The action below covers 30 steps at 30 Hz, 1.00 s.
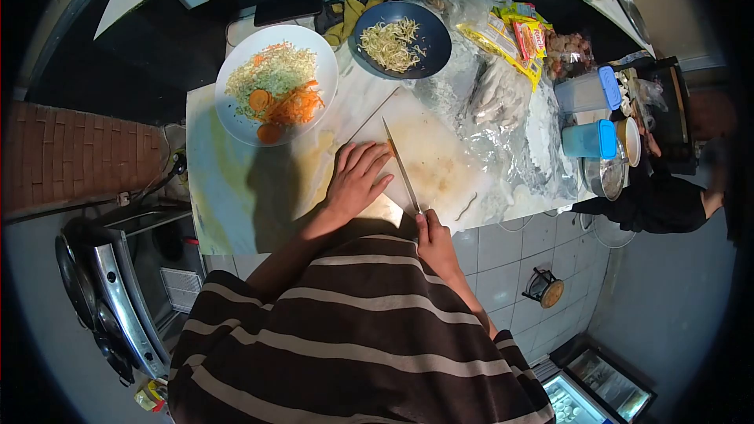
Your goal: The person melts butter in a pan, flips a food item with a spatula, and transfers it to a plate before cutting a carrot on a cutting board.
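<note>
My left hand [357, 179] lies flat with spread fingers on a pale cutting board [440, 161], its fingertips next to a small orange piece at the blade's tip. My right hand [433, 237] grips the handle of a long knife [400, 166], whose blade runs away from me across the board. A white plate [236, 122] of shredded cabbage, grated carrot and carrot rounds sits to the far left. Beyond the board stands a dark blue bowl [437, 43] holding pale strips.
Crumpled clear plastic bags [503, 102] and yellow snack packets [514, 35] lie right of the board. Two blue-lidded containers [589, 114], a metal pot [606, 177] and a dark-sleeved person's arm [667, 204] are at the far right. A phone [287, 8] rests beyond the plate.
</note>
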{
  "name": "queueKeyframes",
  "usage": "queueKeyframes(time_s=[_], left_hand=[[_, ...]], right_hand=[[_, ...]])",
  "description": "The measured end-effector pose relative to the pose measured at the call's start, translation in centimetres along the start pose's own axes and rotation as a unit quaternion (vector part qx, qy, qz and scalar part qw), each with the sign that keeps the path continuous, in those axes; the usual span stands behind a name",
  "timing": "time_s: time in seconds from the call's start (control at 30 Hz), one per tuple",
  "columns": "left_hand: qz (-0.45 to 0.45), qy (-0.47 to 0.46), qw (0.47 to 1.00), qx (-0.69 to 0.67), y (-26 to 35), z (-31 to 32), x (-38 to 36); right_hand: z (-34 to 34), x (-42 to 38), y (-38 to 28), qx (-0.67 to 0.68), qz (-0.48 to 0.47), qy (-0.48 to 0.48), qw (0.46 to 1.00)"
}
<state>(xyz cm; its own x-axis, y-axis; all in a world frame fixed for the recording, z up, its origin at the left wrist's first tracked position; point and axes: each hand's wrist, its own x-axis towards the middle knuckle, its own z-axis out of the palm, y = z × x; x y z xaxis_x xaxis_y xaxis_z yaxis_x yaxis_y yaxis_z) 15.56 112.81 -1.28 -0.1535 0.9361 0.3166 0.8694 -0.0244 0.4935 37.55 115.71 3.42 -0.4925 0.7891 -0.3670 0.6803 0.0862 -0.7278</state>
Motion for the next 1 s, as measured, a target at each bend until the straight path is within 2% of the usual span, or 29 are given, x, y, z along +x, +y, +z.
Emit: queueKeyframes(time_s=[0.2,0.47,1.0], left_hand=[[0.005,0.002,1.000,-0.005,-0.03,-0.15,0.05],[-0.005,0.016,1.000,-0.014,-0.21,-0.08,-0.07],[0.002,0.008,1.000,-0.008,-0.20,0.02,-0.09]], right_hand=[[-0.20,0.12,-0.23,0.013,-0.004,0.006,1.000],[-0.41,-0.07,-0.65,0.001,0.012,-0.030,0.999],[-0.15,0.25,0.03,-0.017,-0.016,-0.004,1.000]])
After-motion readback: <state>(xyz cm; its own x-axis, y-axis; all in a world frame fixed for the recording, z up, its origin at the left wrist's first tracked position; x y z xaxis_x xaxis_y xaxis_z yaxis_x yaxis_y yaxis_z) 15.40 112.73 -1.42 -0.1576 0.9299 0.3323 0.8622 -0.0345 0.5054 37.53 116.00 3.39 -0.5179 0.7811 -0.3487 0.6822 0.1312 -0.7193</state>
